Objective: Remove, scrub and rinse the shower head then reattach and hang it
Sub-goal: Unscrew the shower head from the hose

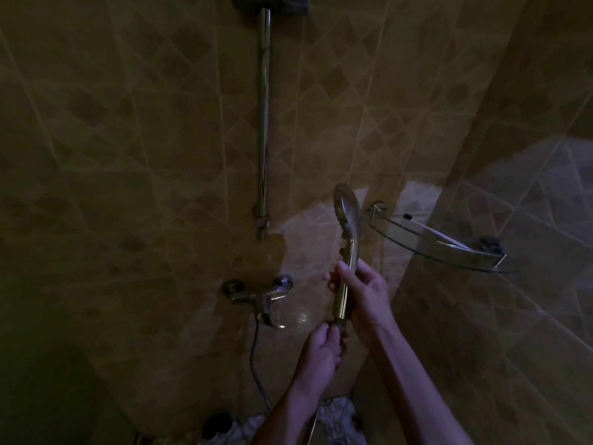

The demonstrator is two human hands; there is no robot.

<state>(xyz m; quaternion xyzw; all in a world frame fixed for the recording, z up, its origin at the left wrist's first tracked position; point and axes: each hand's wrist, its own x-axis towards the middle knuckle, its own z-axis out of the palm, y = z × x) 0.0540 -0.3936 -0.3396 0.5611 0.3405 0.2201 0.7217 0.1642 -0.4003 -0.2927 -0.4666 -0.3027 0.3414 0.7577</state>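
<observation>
The chrome shower head (347,213) stands nearly upright in the middle of the dim shower, its spray face turned left. My right hand (362,292) grips its handle about halfway down. Below it, my left hand (322,348) pinches the hose nut (339,323) at the bottom end of the handle. The dark hose (255,358) runs from the wall mixer tap (261,295) down and loops out of sight behind my left forearm. The vertical slide rail (264,117) rises on the wall above, its holder at the top edge.
A curved glass corner shelf (439,248) juts out at the right, close to the shower head. Brown tiled walls meet in a corner on the right. Dark bottles and pale things lie on the floor at the bottom (221,422).
</observation>
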